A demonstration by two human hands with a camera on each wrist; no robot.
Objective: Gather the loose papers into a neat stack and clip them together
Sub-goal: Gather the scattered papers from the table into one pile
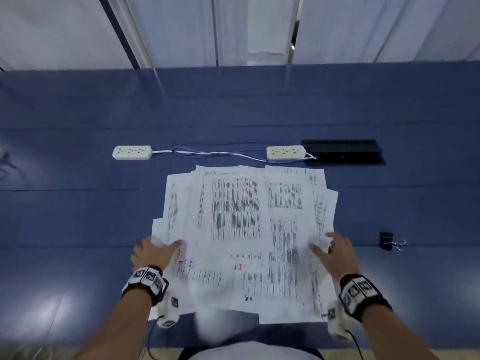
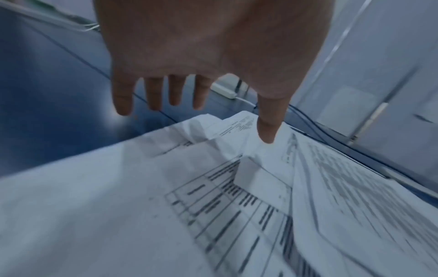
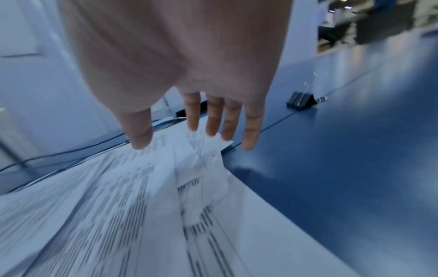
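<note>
i see a loose spread of printed papers fanned across the near middle of the blue surface, sheets overlapping at odd angles, their near edges reaching the surface's front edge. my left hand sits at the left side of the pile with fingers straight and spread, the thumb lying over the sheets and the other fingers reaching past the paper edge over bare surface; it holds nothing. my right hand mirrors it at the pile's right side, fingers extended and slightly parted over a crumpled sheet corner, also holding nothing; whether the fingertips actually press the paper i cannot tell through the blur. both wrists wear black bands with white marker tiles. a black binder clip lies on the surface well to the right of the pile, apart from the right hand, its wire handles pointing right. beyond the papers, two cream power strips rest in a row, joined by tangled cables, with a black cable hatch touching the right one. pale partition panels rise behind the surface.
</note>
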